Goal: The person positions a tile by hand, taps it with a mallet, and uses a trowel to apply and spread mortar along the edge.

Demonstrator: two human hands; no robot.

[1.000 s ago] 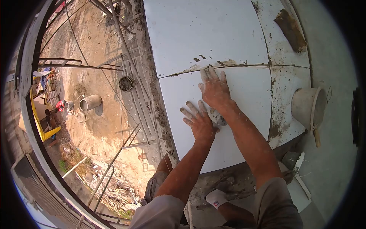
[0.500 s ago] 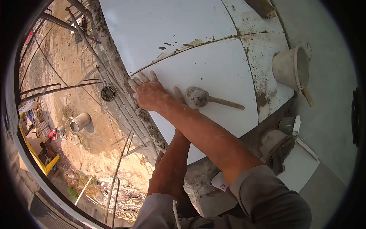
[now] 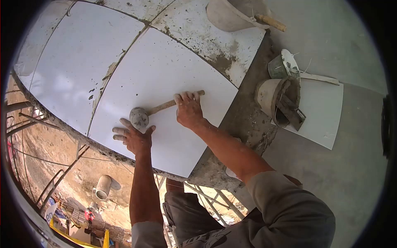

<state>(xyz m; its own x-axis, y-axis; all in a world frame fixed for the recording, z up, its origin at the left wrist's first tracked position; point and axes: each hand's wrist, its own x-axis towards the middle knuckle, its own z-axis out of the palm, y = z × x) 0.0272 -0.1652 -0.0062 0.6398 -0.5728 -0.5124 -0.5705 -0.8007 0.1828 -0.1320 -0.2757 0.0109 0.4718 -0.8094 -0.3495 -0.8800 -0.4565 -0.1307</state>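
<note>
A mallet with a round, mortar-smeared head [image 3: 139, 118] and a wooden handle lies across a large white tile [image 3: 165, 70]. My right hand [image 3: 190, 109] has its fingers wrapped over the handle near its far end. Spread on the tile just below the mallet head is my left hand [image 3: 135, 136], with nothing in it. Mortar smears follow the joint between this tile and the neighbouring white tile [image 3: 82, 53].
At the top stands a bucket [image 3: 231, 16] with a wooden handle on its rim. On the right, a mortar-coated bucket [image 3: 264, 97] holds a trowel [image 3: 291, 111], beside a loose white tile [image 3: 326, 111]. Scaffold poles and a drop lie beyond the lower-left edge.
The view has turned, bringing the buckets nearer the middle. My right hand has left the tile's outer edge and taken hold of the mallet handle. My left hand now lies beside the mallet head.
</note>
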